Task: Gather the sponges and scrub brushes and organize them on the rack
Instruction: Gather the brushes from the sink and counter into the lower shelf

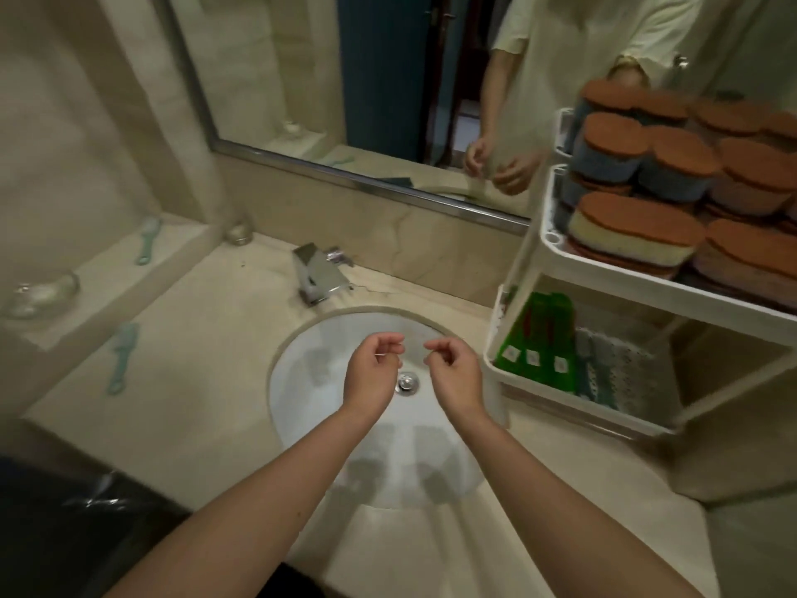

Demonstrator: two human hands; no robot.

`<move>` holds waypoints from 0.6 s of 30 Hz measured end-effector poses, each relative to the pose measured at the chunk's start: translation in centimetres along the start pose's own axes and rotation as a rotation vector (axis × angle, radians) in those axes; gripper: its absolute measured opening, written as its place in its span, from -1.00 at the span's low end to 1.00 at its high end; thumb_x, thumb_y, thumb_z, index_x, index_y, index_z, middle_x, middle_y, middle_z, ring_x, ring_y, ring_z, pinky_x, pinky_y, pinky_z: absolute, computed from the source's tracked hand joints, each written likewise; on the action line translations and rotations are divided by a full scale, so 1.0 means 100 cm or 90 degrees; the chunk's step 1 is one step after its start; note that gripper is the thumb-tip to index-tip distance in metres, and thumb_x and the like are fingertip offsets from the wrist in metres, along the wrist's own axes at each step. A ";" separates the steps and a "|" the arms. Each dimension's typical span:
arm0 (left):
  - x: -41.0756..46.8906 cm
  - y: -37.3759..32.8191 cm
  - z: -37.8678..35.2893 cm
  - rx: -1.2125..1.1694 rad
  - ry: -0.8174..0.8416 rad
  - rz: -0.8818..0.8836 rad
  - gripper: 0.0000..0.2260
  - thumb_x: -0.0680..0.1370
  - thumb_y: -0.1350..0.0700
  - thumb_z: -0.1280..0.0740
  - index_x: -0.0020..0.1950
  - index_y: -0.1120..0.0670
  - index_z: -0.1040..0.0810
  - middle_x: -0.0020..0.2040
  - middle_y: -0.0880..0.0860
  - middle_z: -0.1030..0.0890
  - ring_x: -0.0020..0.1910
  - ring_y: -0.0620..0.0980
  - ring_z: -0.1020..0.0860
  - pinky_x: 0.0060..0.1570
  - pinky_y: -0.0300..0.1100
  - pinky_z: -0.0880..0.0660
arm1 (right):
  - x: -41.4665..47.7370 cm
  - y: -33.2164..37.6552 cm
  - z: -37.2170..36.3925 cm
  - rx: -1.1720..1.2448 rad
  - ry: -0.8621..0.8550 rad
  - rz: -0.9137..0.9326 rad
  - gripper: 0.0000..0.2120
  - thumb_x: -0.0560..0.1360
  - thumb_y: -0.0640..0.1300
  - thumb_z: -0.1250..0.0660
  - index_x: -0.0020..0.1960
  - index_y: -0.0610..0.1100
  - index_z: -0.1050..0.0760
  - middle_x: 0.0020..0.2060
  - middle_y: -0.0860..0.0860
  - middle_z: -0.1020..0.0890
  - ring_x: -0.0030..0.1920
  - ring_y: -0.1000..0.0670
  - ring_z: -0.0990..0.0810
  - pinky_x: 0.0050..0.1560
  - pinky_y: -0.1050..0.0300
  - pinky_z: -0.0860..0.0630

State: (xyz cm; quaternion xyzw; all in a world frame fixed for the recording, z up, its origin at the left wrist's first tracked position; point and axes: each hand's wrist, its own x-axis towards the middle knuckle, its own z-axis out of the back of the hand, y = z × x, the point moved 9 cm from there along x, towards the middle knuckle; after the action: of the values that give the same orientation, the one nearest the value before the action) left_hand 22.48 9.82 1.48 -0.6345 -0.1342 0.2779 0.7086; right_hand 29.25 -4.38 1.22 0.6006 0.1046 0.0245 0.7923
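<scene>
Left hand (373,373) and right hand (453,373): both above sink (302,360), near drain, fingers curled inward to thumbs, nothing visible in either grip. Rack (547,217): right of sink. Sponges (638,226): stacked on upper tier. Green pads (539,338): lower tier. Teal brush (122,356): on counter, left of sink. Second brush (149,239): on ledge, farther left.

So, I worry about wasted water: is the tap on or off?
Off. No stream falls from the tap into the sink, which shows only damp patches around the drain.
</scene>
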 end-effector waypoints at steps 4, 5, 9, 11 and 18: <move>0.014 0.014 0.074 0.007 -0.080 0.028 -0.68 0.53 0.32 -0.16 0.00 -0.08 -0.54 -0.05 -0.07 -0.62 -0.14 -0.09 -0.58 -0.12 -0.17 -0.51 | 0.002 0.014 -0.073 -0.001 0.088 -0.015 -0.80 0.47 -0.29 -0.24 -0.08 -0.04 -0.56 -0.20 0.01 -0.60 -0.25 0.04 -0.53 -0.17 0.10 -0.48; 0.017 0.018 0.092 0.004 -0.098 0.033 -0.68 0.53 0.32 -0.16 -0.01 -0.09 -0.54 -0.06 -0.07 -0.61 -0.15 -0.09 -0.57 -0.14 -0.19 -0.50 | 0.001 0.018 -0.092 -0.005 0.106 -0.015 -0.80 0.47 -0.29 -0.23 -0.07 -0.04 -0.56 -0.18 -0.02 -0.62 -0.22 0.02 -0.55 -0.13 0.06 -0.50; 0.030 0.033 0.165 -0.002 -0.163 0.053 -0.67 0.52 0.33 -0.17 -0.05 -0.10 -0.53 -0.08 -0.07 -0.61 -0.14 -0.09 -0.56 -0.16 -0.20 -0.48 | -0.002 0.033 -0.167 -0.004 0.179 -0.016 -0.79 0.47 -0.32 -0.21 -0.05 -0.09 -0.56 -0.14 -0.11 -0.63 -0.15 -0.02 -0.57 -0.03 0.01 -0.55; 0.037 0.042 0.202 0.002 -0.190 0.067 -0.66 0.51 0.34 -0.17 -0.06 -0.10 -0.53 -0.09 -0.06 -0.61 -0.16 -0.09 -0.56 -0.19 -0.21 -0.47 | -0.005 0.038 -0.205 -0.001 0.212 -0.023 -0.78 0.47 -0.33 -0.22 -0.09 -0.06 -0.55 -0.14 -0.09 -0.62 -0.14 -0.02 -0.57 -0.01 -0.01 -0.55; 0.059 0.074 0.313 0.010 -0.270 0.110 -0.70 0.51 0.36 -0.17 -0.02 -0.03 -0.52 -0.11 -0.07 -0.58 -0.09 -0.02 -0.55 -0.07 -0.17 -0.46 | -0.020 0.044 -0.332 0.011 0.331 -0.091 -0.81 0.51 -0.29 -0.23 0.03 -0.11 -0.55 -0.12 -0.03 -0.63 -0.24 0.03 -0.55 -0.27 0.21 -0.45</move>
State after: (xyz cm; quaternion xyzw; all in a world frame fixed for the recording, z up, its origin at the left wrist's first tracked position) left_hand 8.65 39.25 -1.75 -0.5655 -0.2230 0.4660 0.6429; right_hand 21.23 27.89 -2.84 0.5723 0.3470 0.1214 0.7331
